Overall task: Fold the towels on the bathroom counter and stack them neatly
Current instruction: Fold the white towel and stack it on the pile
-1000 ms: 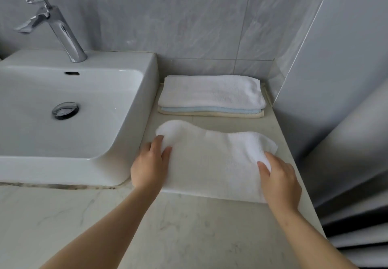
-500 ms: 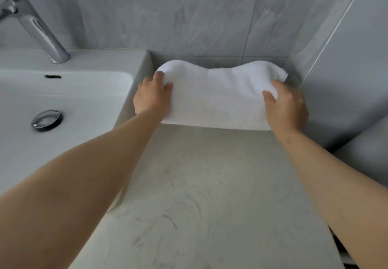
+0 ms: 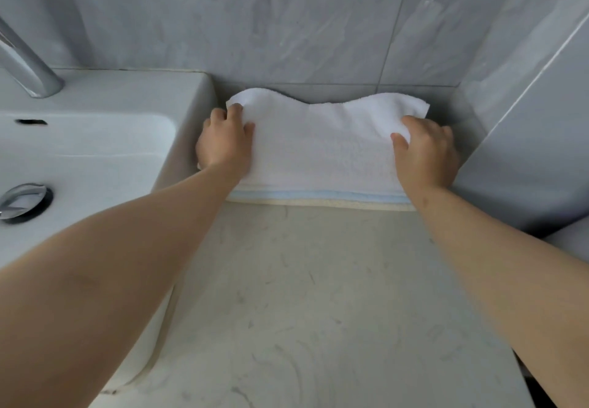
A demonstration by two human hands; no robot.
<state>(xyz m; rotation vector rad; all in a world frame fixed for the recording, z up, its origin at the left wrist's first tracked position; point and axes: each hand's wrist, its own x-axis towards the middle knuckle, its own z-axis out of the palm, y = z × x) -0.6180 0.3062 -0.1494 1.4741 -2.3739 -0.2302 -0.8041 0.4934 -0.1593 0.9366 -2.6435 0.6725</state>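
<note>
A folded white towel [image 3: 322, 146] lies on top of the towel stack [image 3: 318, 196] against the back wall; only the stack's light blue and cream front edges show beneath it. My left hand [image 3: 224, 146] grips the towel's left end, thumb on top and fingers curled at the edge. My right hand [image 3: 425, 152] grips its right end the same way. The towel's far edge still bulges up at both corners.
A white basin [image 3: 95, 140] with a chrome tap [image 3: 25, 66] and drain plug [image 3: 22, 202] borders the stack on the left. Grey tiled walls close in behind and on the right. Pale marble counter [image 3: 318, 312] stretches toward me.
Both hands carried the folded white towel from the near counter back to the wall and lowered it onto the stack, which it now covers.
</note>
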